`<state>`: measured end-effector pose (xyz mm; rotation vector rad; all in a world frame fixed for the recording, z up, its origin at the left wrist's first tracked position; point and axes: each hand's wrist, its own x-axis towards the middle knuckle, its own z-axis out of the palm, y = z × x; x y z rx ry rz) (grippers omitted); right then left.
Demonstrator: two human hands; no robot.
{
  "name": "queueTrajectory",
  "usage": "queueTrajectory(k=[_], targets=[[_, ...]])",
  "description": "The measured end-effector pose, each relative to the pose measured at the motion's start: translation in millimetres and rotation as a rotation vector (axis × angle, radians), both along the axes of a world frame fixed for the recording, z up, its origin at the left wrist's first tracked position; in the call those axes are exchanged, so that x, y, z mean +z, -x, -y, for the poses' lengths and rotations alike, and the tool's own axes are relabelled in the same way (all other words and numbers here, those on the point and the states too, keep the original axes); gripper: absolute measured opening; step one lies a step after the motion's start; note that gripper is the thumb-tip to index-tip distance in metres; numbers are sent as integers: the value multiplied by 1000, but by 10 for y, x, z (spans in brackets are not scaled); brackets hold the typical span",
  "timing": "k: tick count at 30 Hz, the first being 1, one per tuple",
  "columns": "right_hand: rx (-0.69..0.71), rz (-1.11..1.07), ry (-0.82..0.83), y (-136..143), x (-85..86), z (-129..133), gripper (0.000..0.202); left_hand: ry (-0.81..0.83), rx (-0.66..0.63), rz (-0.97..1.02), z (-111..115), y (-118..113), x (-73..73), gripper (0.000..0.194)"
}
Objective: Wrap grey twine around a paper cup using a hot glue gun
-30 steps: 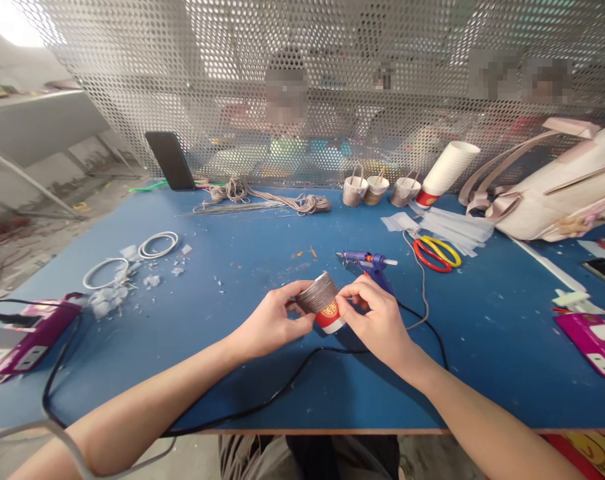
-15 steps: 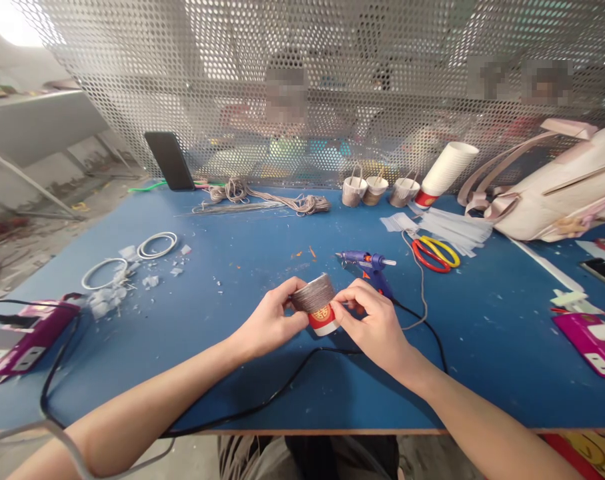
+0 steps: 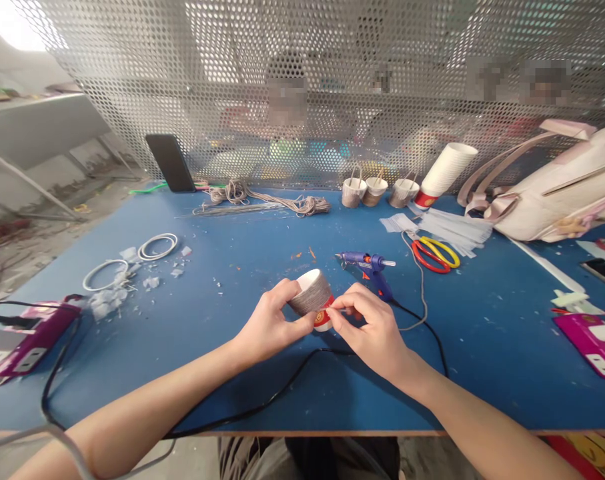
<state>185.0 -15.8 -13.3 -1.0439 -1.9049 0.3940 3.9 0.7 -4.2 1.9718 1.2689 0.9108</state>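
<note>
"Where is the cup (image 3: 313, 299) being held?"
"The left hand (image 3: 272, 321) is gripping it at the glue gun's (image 3: 356, 257) eight o'clock."
"And the right hand (image 3: 372, 325)?"
"It's pinching twine (image 3: 425, 301) at the cup's four o'clock side."

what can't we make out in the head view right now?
All head view:
- Cup: its far outside and base face away; the left hand covers part of its near side.
- Cord: one stretch is hidden behind the right hand.
- Backpack: cut off by the right edge.
- Purple power strip: cut off by the left edge.
- People beyond the mesh: blurred, and broken up by it.
</note>
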Motion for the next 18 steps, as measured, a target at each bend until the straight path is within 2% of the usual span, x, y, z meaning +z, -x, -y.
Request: queueTrajectory(k=[8,11,15,18], targets=[[103,9,-152,23,25,36,7,-118,-4,-23,-10,10,-19,4],[215,50,-197,18,42,42,5,-110,22,-27,-16,17,-16,8],[377,173,-434,-63,93,65,14,-134,103,13,-51,57,-34,12],[297,149,-640,-235,121,51,24,-177,164,18,-101,107,-45,9]])
